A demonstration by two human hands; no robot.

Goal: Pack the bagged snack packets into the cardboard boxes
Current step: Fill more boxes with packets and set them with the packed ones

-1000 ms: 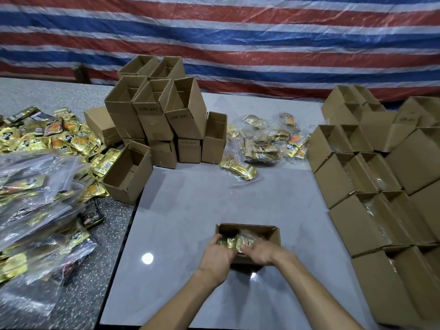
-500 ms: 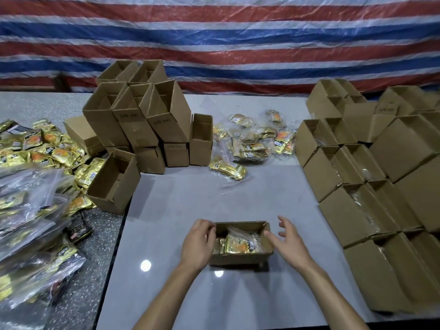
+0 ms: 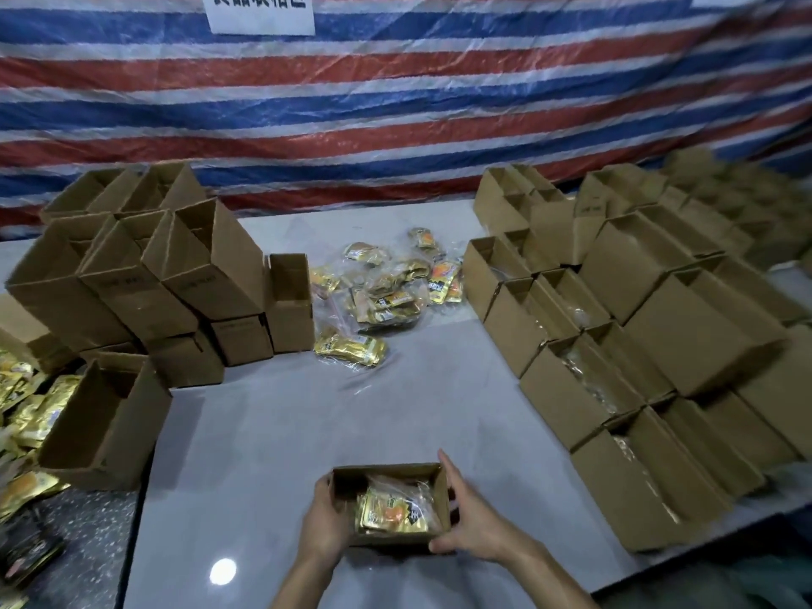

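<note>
At nine o'clock, loose gold packets (image 3: 30, 410) heaped along the far-left edge. Just beyond, at ten o'clock, a stack of empty boxes (image 3: 145, 279), mouths up and tilted every way. Down at six o'clock, on the pale table (image 3: 272, 432): left hand (image 3: 326, 518) curled round the left end of the small cardboard box (image 3: 389, 471), fingers bent against its outer wall. Between the two hands, inside that box — the bagged snack packets (image 3: 393, 512), gold wrappers under clear plastic, lying flat below the rim and touched by neither hand. At the right end, right hand (image 3: 476, 523) clasping the box: forefinger stretched up along the wall, thumb hooked at the near corner. Up at twelve o'clock, well apart, a pile of bagged packets (image 3: 382, 292) lying loose. From one to three o'clock, rows of filled boxes (image 3: 615, 389) side by side — plastic glinting in several.
</note>
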